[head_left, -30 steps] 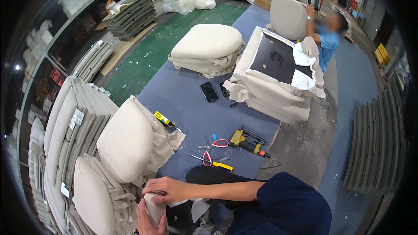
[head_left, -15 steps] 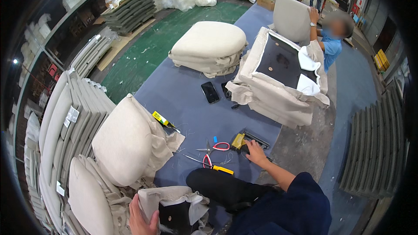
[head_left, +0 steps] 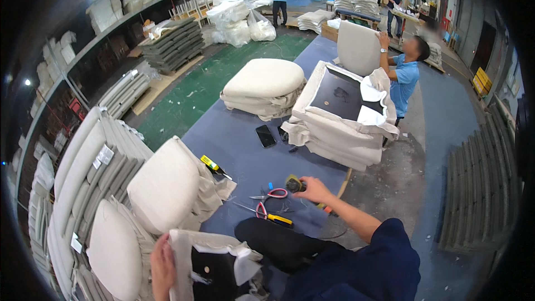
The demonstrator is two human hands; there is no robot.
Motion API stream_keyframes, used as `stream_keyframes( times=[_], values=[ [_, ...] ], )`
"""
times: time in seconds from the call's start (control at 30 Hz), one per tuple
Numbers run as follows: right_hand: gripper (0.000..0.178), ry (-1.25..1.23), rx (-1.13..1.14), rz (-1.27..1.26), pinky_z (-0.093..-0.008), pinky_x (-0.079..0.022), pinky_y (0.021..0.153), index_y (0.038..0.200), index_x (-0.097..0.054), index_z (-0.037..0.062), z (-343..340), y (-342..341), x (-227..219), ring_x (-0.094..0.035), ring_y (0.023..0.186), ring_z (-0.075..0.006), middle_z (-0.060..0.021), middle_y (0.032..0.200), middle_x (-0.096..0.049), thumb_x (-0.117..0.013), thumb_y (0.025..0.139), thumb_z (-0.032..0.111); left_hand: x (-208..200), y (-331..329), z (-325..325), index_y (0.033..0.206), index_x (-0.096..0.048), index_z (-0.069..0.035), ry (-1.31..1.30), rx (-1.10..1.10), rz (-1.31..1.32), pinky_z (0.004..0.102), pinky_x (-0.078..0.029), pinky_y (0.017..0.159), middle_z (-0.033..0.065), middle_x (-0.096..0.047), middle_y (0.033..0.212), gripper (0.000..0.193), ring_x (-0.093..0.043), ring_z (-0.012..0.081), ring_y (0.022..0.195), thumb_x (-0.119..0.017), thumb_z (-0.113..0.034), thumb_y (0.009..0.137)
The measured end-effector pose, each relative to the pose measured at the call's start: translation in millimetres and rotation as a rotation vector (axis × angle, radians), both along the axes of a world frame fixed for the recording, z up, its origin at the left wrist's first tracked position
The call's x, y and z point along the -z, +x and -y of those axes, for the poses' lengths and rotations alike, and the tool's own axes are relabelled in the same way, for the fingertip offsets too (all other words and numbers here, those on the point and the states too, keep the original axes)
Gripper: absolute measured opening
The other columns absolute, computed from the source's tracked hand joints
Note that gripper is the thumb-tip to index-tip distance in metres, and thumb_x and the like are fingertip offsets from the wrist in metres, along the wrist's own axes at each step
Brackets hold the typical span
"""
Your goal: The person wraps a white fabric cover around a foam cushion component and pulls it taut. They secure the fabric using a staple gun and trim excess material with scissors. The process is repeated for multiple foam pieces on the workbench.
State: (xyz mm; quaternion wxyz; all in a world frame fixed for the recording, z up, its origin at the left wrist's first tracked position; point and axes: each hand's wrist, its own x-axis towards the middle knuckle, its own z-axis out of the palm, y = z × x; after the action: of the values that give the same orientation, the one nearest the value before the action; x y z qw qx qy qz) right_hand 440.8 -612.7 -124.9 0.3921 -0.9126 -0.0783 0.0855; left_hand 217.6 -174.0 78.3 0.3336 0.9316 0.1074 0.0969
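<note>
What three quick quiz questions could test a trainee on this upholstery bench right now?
1. True or false: the right hand grips the yellow-and-black tool.
2. What does the left hand hold? A) the phone B) the fabric-covered cushion panel C) a screwdriver
3. What colour are the handles of the scissors on the blue bench?

Key: 1 true; 2 B; 3 red.

Cream cushions (head_left: 167, 187) sit on a grey-blue counter (head_left: 239, 145) beside red-handled scissors (head_left: 270, 194), a black phone (head_left: 265, 135) and a yellow-and-black tool (head_left: 293, 184).
</note>
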Motion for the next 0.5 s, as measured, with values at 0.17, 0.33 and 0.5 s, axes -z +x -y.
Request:
stream_keyframes(
  times=[0.17, 0.33, 0.5],
  values=[
    [0.043, 0.460, -0.170, -0.028, -0.0401, -0.054, 0.088, 0.113, -0.068, -0.0002, -55, -55, 4, -0.070, 0.097, -0.0334, -0.0201, 0.103, -0.072, -0.078, 0.078, 0.024, 16, 39, -34, 0.103, -0.065, 0.007, -0.039, 0.062, -0.095, 0.0322, -0.045, 0.076, 0.0077, -0.066, 0.089, 0.041, -0.055, 0.0138, 0.084, -0.045, -0.028, 0.107],
    [0.039, 0.846, -0.313, -0.121, -0.0346, -0.050, 0.091, 0.113, -0.066, -0.0007, -142, -99, -93, -0.067, 0.098, -0.0243, -0.0157, 0.109, -0.071, -0.078, 0.078, 0.014, 69, 49, -92, 0.093, -0.062, 0.001, -0.259, -0.012, -0.029, 0.0301, -0.042, 0.073, -0.0025, -0.057, 0.084, 0.037, -0.049, 0.0096, 0.081, -0.046, -0.029, 0.108],
    [0.057, 0.680, -0.461, -0.095, -0.0343, -0.046, 0.099, 0.125, -0.056, -0.0009, -194, -111, -124, -0.060, 0.104, -0.0236, -0.0127, 0.110, -0.063, -0.083, 0.081, 0.023, 68, 47, -75, 0.095, -0.065, -0.001, -0.448, 0.009, -0.055, 0.0265, -0.044, 0.080, -0.0044, -0.058, 0.087, 0.040, -0.050, 0.0090, 0.084, -0.043, -0.032, 0.109]
  ],
)
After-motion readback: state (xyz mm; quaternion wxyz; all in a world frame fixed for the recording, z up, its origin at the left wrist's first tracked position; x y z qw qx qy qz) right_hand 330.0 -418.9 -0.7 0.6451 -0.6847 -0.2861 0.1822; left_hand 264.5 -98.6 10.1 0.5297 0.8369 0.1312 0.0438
